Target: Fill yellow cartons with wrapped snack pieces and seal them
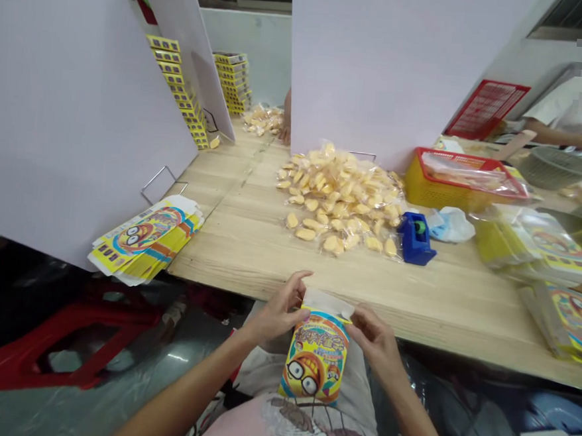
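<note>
Upright over my lap, at the table's front edge, is a yellow and blue printed box (315, 359) with a cartoon face in glasses; its white top flap stands up. My left hand (284, 310) grips the box's upper left edge, thumb on the front. On the upper right corner, my right hand (370, 330) holds the box with bent fingers. Beyond the box, a heap of small clear-wrapped yellow pieces (340, 195) lies on the table (239, 247). A blue tape dispenser (416, 239) stands at the heap's right side.
Flat boxes (145, 234) lie at the table's left edge, and more printed boxes (543, 242) at the right. A red and yellow basket (437, 185) stands behind the dispenser. White partitions (381, 71) rise at the back and left. People work beyond them. A red stool (77, 342) is below left.
</note>
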The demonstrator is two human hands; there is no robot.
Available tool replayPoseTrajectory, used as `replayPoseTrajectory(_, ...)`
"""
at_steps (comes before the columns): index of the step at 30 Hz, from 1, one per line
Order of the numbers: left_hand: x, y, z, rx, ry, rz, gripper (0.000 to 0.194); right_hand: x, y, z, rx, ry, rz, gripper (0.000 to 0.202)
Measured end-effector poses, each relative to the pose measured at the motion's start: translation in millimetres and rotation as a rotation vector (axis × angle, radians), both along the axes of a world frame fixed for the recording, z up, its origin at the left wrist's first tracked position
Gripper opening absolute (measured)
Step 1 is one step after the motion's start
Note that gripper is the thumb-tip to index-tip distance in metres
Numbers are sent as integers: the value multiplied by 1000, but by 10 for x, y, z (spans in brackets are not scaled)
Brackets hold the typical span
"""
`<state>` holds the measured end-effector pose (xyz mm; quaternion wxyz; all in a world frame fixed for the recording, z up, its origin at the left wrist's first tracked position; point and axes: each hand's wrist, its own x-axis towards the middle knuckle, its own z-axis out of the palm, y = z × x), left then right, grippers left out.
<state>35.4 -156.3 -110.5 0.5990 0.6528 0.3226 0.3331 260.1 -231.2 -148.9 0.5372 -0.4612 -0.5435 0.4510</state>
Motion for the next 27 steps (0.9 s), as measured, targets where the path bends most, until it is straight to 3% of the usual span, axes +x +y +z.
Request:
replayPoseTrajectory(5,-36,24,116,233,256,-80,13,28,-40,65,35,-51,45,19)
replayPoseTrajectory(13,40,-1,162,265,290,-25,14,-21,-45,173,-59,-206,-45,19)
replayPoseTrajectory(19,97,129,150,107,196,-45,12,-2,52,331,-65,-309,-84,18)
replayPoseTrajectory(27,49,89,151,248,236,-93,15,-28,-49,234,-31,-141,-45,14)
